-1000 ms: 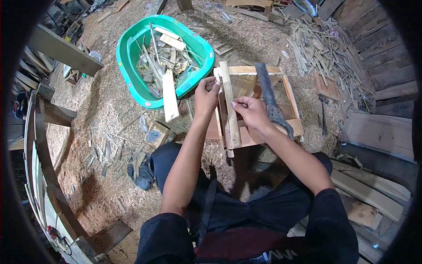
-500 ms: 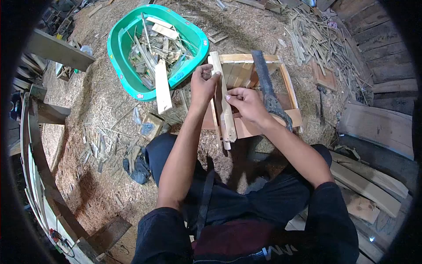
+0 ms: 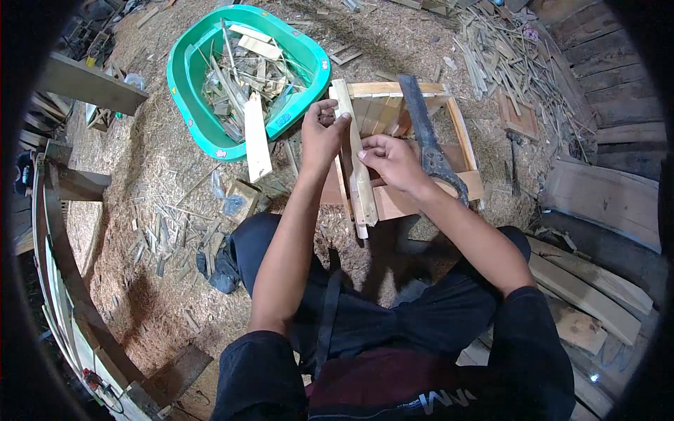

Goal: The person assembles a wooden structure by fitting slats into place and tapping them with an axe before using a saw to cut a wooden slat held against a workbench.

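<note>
A pale wooden strip (image 3: 354, 144) lies lengthwise in front of me, over the left side of a wooden box frame (image 3: 460, 130). My left hand (image 3: 324, 133) grips the strip near its far end, the thumb on top and the fingers curled at its left edge. Lower down, my right hand (image 3: 394, 165) pinches the strip's right edge between thumb and bent fingers. A dark handsaw (image 3: 420, 119) rests across the box frame, its handle close to my right wrist. The undersides of the fingers are partly hidden.
A green plastic tub (image 3: 181, 105) full of wood scraps stands at the far left, with a pale board (image 3: 256, 144) leaning over its rim. Scrap sticks (image 3: 505, 56) are heaped at the far right. Planks (image 3: 590, 295) lie beside my right knee. Shavings cover the floor.
The view has shifted slightly. Both hands keep nearly the same hold on the wooden strip, and its far end appears slightly further left.
</note>
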Motion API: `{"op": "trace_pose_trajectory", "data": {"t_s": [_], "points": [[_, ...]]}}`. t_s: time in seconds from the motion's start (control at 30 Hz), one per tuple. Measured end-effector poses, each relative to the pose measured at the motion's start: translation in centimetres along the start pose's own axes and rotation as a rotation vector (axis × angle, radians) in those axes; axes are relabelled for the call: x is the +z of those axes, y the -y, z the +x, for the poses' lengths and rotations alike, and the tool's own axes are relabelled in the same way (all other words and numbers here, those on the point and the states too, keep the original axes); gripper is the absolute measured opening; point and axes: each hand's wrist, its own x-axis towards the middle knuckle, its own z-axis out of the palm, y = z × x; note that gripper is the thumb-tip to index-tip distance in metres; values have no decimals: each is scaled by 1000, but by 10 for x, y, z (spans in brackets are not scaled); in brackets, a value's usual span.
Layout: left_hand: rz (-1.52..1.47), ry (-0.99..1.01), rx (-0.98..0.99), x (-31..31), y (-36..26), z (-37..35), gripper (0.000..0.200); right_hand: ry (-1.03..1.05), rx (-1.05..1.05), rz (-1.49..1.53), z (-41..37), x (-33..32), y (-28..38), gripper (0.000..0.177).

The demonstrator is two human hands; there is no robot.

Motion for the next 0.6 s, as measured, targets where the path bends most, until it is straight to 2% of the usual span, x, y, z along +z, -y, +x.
{"op": "trace_pose_trajectory", "data": {"t_s": [0.17,0.27,0.37,0.47,0.6], "points": [[-27,-6,11,0,4,-2,38,8,-41,2,-5,3,4,36],[34,-31,78,2,19,3,37,19,-111,-46,2,0,-7,36],[48,-60,118,4,22,3,37,33,-34,84,-3,2,1,33],[59,-47,92,2,23,3,37,27,-99,-56,0,0,-4,31],[64,-52,114,2,17,-2,37,-2,-38,40,-8,6,7,30]]}}
